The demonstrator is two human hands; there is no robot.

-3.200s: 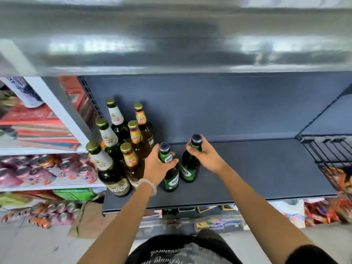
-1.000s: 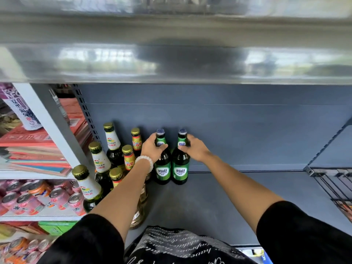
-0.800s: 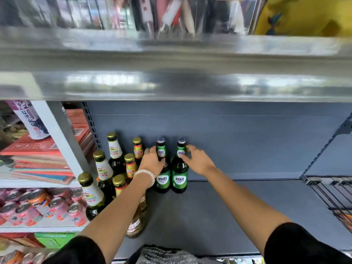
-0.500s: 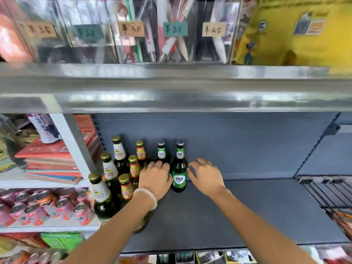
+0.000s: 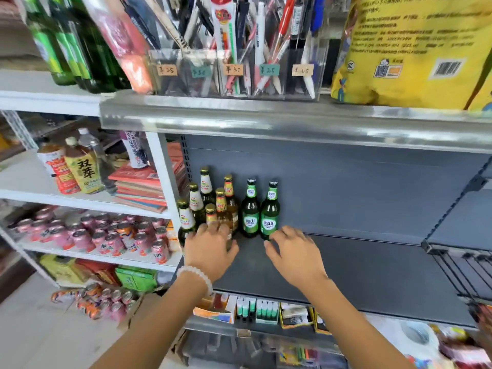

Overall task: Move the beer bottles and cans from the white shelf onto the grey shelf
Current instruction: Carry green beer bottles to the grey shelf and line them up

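Two green beer bottles (image 5: 250, 209) (image 5: 270, 211) stand side by side at the back of the grey shelf (image 5: 359, 265). To their left stands a cluster of several gold-capped bottles (image 5: 207, 198). My left hand (image 5: 210, 246), with a white bead bracelet on the wrist, hovers in front of that cluster, fingers relaxed and holding nothing. My right hand (image 5: 295, 251) is spread just in front of and below the right green bottle, apart from it. On the white shelf (image 5: 87, 203) at the left lie several pink and orange cans (image 5: 106, 235); green bottles (image 5: 74, 43) stand on its top level.
Pen holders (image 5: 239, 65) and a yellow bag (image 5: 410, 49) sit on the metal shelf above. Books (image 5: 143, 187) and drink bottles (image 5: 80, 166) fill the white shelf's middle level. A wire basket (image 5: 463, 272) is at the right. Small boxes (image 5: 255, 310) line the lower shelf.
Both hands let go of the two green bottles at the back of the grey shelf and have drawn back toward me; the view has tilted upward.
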